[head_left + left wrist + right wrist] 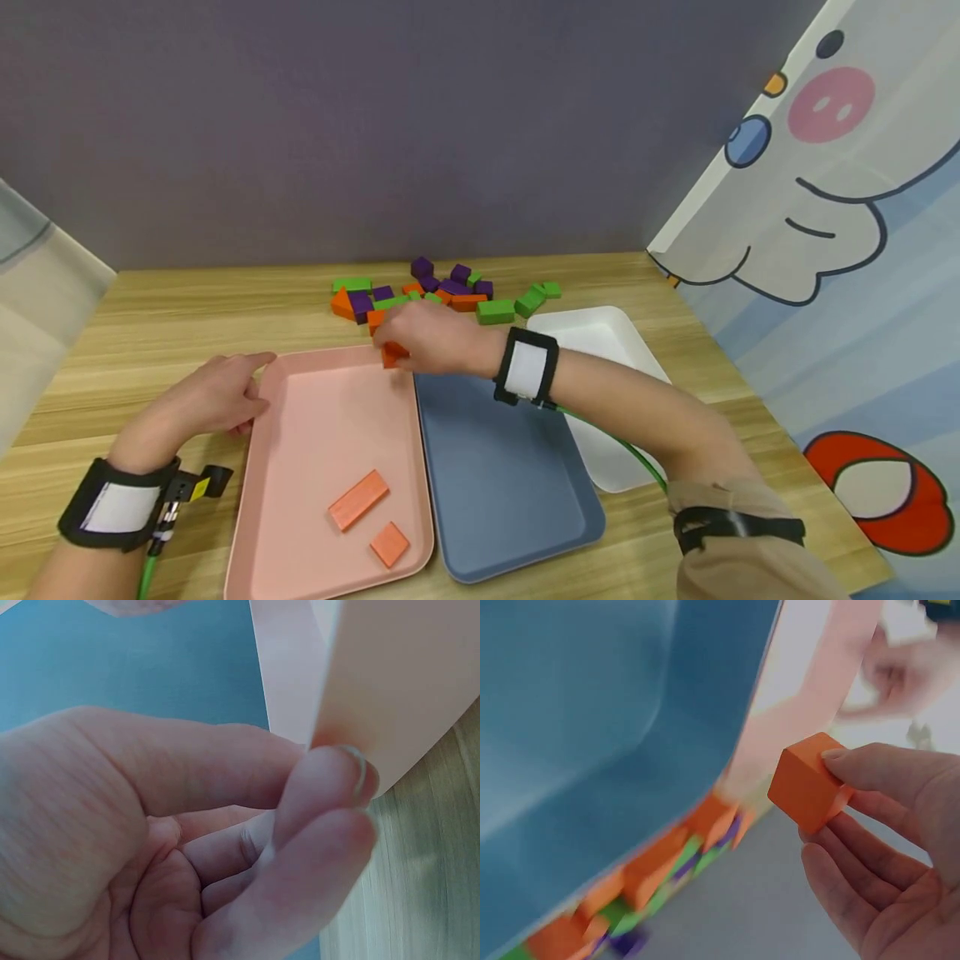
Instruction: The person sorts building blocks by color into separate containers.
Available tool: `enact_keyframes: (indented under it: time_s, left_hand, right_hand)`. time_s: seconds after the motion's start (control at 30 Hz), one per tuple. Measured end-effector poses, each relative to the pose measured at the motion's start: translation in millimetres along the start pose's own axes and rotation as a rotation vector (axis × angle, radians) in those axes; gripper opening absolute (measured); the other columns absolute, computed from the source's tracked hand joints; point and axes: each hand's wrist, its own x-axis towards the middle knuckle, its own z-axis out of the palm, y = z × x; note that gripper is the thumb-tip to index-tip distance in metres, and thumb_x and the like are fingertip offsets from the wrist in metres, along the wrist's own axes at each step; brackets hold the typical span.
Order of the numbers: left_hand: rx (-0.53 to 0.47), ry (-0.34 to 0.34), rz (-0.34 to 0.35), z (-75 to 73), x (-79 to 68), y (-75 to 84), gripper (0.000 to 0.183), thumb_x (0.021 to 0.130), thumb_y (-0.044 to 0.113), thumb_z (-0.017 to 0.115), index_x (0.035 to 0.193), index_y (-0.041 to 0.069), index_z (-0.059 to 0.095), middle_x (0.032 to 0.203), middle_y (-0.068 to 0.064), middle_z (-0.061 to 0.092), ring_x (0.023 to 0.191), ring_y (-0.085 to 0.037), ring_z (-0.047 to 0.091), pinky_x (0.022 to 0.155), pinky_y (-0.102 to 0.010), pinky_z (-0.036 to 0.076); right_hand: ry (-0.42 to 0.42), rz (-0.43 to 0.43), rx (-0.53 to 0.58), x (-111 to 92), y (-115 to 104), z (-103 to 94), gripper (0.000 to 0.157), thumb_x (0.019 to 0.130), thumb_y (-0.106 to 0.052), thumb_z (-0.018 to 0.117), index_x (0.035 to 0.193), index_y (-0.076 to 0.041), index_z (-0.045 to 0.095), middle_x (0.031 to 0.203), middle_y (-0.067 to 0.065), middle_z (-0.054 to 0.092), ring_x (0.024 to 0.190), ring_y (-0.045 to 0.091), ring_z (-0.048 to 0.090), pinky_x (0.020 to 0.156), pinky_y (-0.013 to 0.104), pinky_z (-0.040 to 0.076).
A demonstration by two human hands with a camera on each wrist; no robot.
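Observation:
My right hand (435,337) pinches an orange block (802,787) between thumb and fingers. In the head view it hovers over the far rim, where the pink tray (330,425) and the blue tray (502,475) meet. At the pink tray's far left corner, my left hand (206,398) grips the rim; the left wrist view shows thumb and fingertips on either side of the tray wall (405,675). Inside the pink tray lie a long orange block (359,500) and a short orange block (390,545).
Beyond the trays is a loose pile of wooden blocks, with purple blocks (422,267), green blocks (496,312) and orange blocks (468,302). A white tray (618,467) stands right of the blue one, partly under my right forearm. A grey panel (375,142) rises behind the table.

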Motion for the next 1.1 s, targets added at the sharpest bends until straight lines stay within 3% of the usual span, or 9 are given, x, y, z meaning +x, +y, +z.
enact_keyframes:
  time_s: [0.2, 0.4, 0.73, 0.97, 1.1]
  left_hand:
    - [0.016, 0.006, 0.008, -1.1, -0.5, -1.1, 0.068, 0.082, 0.004, 0.057, 0.137, -0.018, 0.024, 0.055, 0.002, 0.056, 0.047, -0.012, 0.054, 0.052, -0.029, 0.041]
    - [0.019, 0.004, 0.011, -0.9, 0.2, -1.0, 0.068, 0.082, 0.004, 0.057, 0.137, -0.019, 0.024, 0.056, 0.002, 0.057, 0.048, -0.012, 0.055, 0.054, -0.029, 0.042]
    - [0.016, -0.008, 0.013, -1.4, 1.4, -1.4, 0.069, 0.083, 0.004, 0.057, 0.138, -0.018, 0.022, 0.056, 0.002, 0.057, 0.049, -0.013, 0.056, 0.055, -0.029, 0.043]
    - [0.01, -0.012, 0.019, -1.7, 0.9, -2.6, 0.069, 0.083, 0.005, 0.057, 0.138, -0.018, 0.022, 0.057, 0.002, 0.057, 0.049, -0.013, 0.056, 0.053, -0.029, 0.043]
    - [0.005, -0.012, 0.019, -0.3, 0.5, -2.3, 0.068, 0.083, 0.004, 0.057, 0.138, -0.019, 0.022, 0.057, 0.001, 0.057, 0.049, -0.014, 0.056, 0.05, -0.029, 0.042]
  right_hand:
    - [-0.071, -0.146, -0.083, -3.9, -41.6, 13.1, 0.02, 0.087, -0.026, 0.065, 0.104, -0.018, 0.068, 0.092, -0.005, 0.061, 0.083, 0.007, 0.053, 0.073, 0.017, 0.045]
    - [-0.142, -0.233, -0.147, -11.0, -59.6, 30.6, 0.013, 0.09, -0.02, 0.06, 0.101, -0.02, 0.068, 0.087, -0.005, 0.057, 0.078, 0.007, 0.052, 0.072, 0.017, 0.043]
    - [-0.234, -0.224, -0.114, -16.1, -67.7, 41.2, 0.01, 0.088, -0.021, 0.062, 0.096, -0.023, 0.067, 0.084, -0.008, 0.054, 0.076, 0.004, 0.051, 0.066, 0.017, 0.042]
    - [-0.232, -0.246, -0.099, -17.1, -64.9, 40.7, 0.007, 0.087, -0.024, 0.063, 0.093, -0.023, 0.066, 0.083, -0.008, 0.053, 0.076, 0.004, 0.051, 0.066, 0.017, 0.041]
    - [-0.207, -0.246, -0.066, -17.0, -56.8, 30.1, 0.012, 0.087, -0.027, 0.064, 0.097, -0.021, 0.066, 0.086, -0.007, 0.057, 0.079, 0.005, 0.052, 0.067, 0.016, 0.041]
